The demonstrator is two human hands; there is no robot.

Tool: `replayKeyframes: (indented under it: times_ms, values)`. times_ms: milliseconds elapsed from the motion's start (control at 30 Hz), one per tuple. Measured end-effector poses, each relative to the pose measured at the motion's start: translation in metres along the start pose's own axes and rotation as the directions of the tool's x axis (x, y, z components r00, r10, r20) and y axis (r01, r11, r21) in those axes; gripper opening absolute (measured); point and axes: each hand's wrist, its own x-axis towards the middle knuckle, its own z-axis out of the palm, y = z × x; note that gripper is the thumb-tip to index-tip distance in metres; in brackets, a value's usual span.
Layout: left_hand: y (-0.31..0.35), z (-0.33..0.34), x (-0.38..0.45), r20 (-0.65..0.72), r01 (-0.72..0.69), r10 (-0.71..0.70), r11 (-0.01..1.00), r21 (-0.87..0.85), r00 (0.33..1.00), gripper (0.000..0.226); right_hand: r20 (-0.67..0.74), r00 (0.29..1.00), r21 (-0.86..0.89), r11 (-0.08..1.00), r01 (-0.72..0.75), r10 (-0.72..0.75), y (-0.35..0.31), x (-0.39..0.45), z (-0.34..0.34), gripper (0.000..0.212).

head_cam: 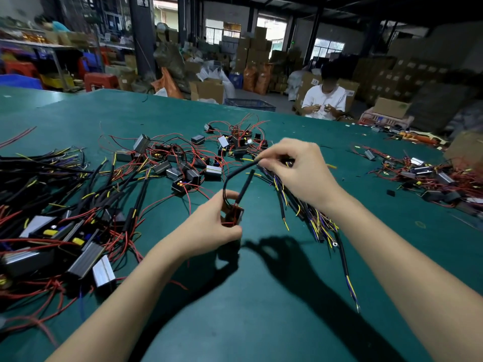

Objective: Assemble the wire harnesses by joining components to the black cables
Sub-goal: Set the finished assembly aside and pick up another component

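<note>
Factory assembly floor inside a warehouse: big green work table [261, 296] strewn with red-wired components [183, 165] and black cables [300, 202], stacked cardboard boxes [257, 50] and shelving [55, 50] behind, blue crate [249, 104], another worker [325, 100] seated doing handwork.

Dim warehouse, stacked cardboard boxes [257, 45], bright rear windows [328, 45], possibly metal shelving [52, 48] left

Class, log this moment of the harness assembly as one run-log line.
left hand: grips small component | right hand: pinches black cable | cable: arcs between hands | surface: green table
</note>
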Motion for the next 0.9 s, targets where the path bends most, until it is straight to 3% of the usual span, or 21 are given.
replayKeyframes:
  times_ms: [100,200,267,333,433,533,600,667,733,800,900]
  values:
    - [0.005,0.002,0.001,-0.165,-0.032,0.035,0.999,0.026,0.986,0.038,0.113,0.989,-0.253,0.960,0.119,-0.092,-0.006,0.014,-0.009,0.009]
    - [0.012,-0.011,0.000,-0.256,-0.055,0.054,0.998,0.005,0.965,0.029,0.208,0.964,-0.556,0.790,0.258,-0.168,-0.002,0.019,-0.023,0.014]
    - [0.018,-0.020,-0.004,-0.184,-0.078,0.061,0.994,-0.083,0.981,0.034,0.277,0.945,-0.668,0.672,0.320,-0.175,0.000,0.019,-0.032,0.019]
    - [0.026,-0.018,-0.012,-0.019,-0.075,0.072,0.974,-0.216,0.997,0.053,0.322,0.933,-0.716,0.603,0.353,-0.164,0.003,0.017,-0.037,0.022]
    - [0.037,0.000,-0.018,0.112,-0.093,0.121,0.970,-0.224,0.986,0.059,0.285,0.953,-0.710,0.644,0.285,-0.108,0.006,0.011,-0.040,0.020]
    - [0.042,0.001,-0.017,-0.032,-0.152,0.151,0.988,-0.027,0.988,0.051,0.188,0.982,-0.637,0.760,0.126,-0.005,0.012,0.004,-0.038,0.016]
    - [0.043,-0.013,-0.017,-0.118,-0.147,0.178,0.962,0.229,0.977,0.055,0.180,0.983,-0.573,0.816,0.079,0.031,0.016,0.002,-0.031,0.012]
    - [0.045,-0.026,-0.019,-0.085,-0.104,0.189,0.804,0.586,0.978,0.065,0.207,0.978,-0.507,0.859,0.074,0.038,0.017,0.002,-0.019,0.009]
    - [0.049,-0.036,-0.025,-0.063,-0.058,0.195,0.560,0.826,0.979,0.069,0.265,0.964,-0.459,0.882,0.108,0.020,0.015,0.005,-0.002,0.007]
    - [0.052,-0.046,-0.032,-0.081,-0.008,0.218,0.379,0.925,0.973,0.071,0.331,0.943,-0.418,0.893,0.168,-0.022,0.011,0.009,0.017,0.008]
    - [0.050,-0.063,-0.045,-0.134,0.095,0.192,0.204,0.974,0.972,0.074,0.398,0.909,-0.369,0.885,0.285,-0.126,0.001,0.019,0.045,0.020]
